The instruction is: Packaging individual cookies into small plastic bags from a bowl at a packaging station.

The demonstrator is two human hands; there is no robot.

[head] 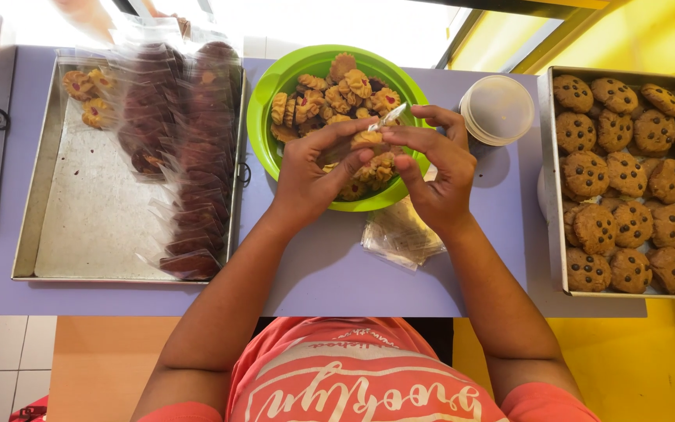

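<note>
Both my hands meet over a green bowl full of small flower-shaped cookies. My left hand and my right hand together pinch a small clear plastic bag with one such cookie in it. The bag's top sticks up between my fingertips. Under my right wrist lies a stack of empty clear bags on the purple table.
A metal tray at the left holds rows of bagged dark cookies and a few flower cookies. At the right, a tray of chocolate-chip cookies. A round clear lidded tub stands beside the bowl.
</note>
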